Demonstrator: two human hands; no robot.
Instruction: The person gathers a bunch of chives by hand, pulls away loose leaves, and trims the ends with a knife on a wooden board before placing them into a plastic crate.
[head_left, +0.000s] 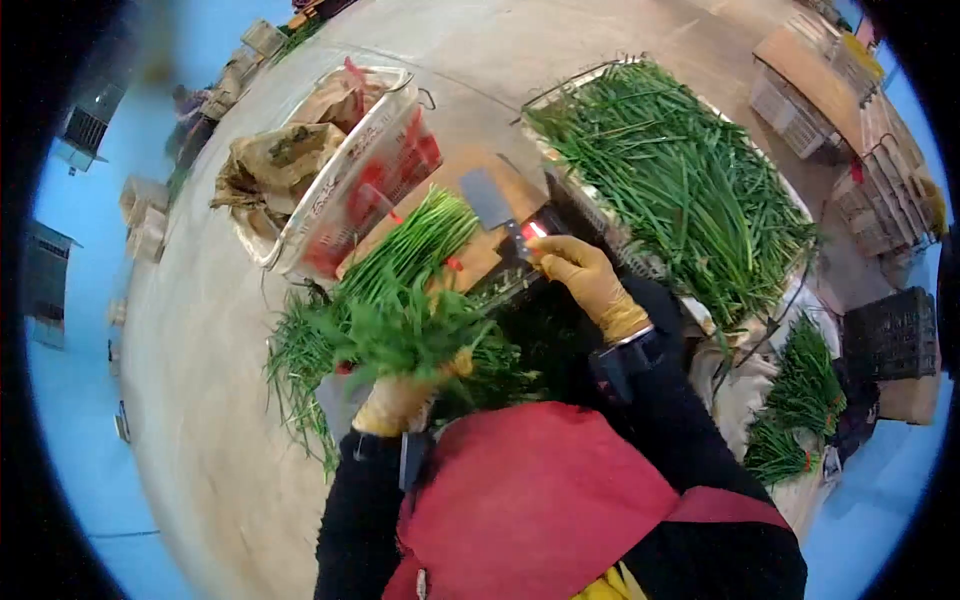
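My right hand [585, 280], in a yellowish glove, is closed round the handle of a cleaver [487, 200] with a broad grey blade. The blade points up and left over a brown board [515, 190]. My left hand [400, 395], gloved too, grips a bunch of long leafy greens [410, 335] that look like chives; motion blurs the leaves and hides part of the fingers. Beyond it, a bundle of green stalks [420, 240] lies on the board with its pale cut ends towards the cleaver. Small red ties show beside this bundle.
To the right, a large crate [790, 195] is heaped with long greens. At the left stands a white and red crate [375, 160] with brown sacking. Tied bundles [795, 410] lie at lower right near a black crate [890, 335]. More crates line the right wall.
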